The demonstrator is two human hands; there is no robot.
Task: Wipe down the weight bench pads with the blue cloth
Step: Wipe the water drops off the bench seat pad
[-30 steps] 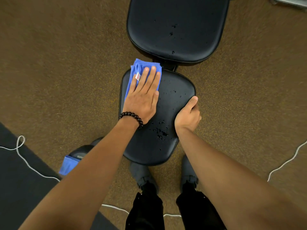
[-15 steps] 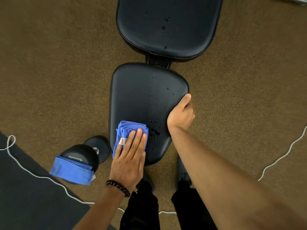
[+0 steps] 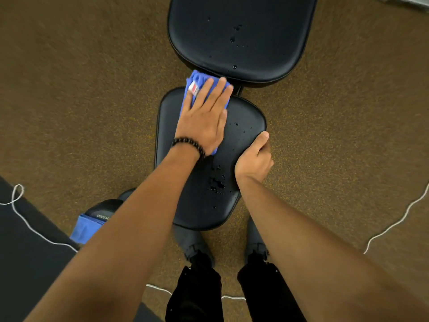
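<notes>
The black seat pad [image 3: 246, 126] of the weight bench lies below me, with water droplets near its middle and right side. My left hand [image 3: 204, 119] presses the folded blue cloth [image 3: 197, 82] flat against the pad's far edge, fingers straight. The cloth's far end sticks out over the gap toward the black back pad [image 3: 241, 36], which also carries droplets. My right hand [image 3: 255, 159] grips the seat pad's right edge, thumb on top and fingers curled under.
A black dumbbell [image 3: 102, 210] with a second blue cloth [image 3: 86, 228] draped on it sits on the brown carpet at the left. A dark mat [image 3: 27, 263] fills the lower left. White cords [image 3: 394, 224] trail on the floor. My shoes [image 3: 195, 245] stand under the pad.
My left hand has slid the blue cloth from the seat pad's near left part up to its far edge. My right hand has kept its grip on the right edge.
</notes>
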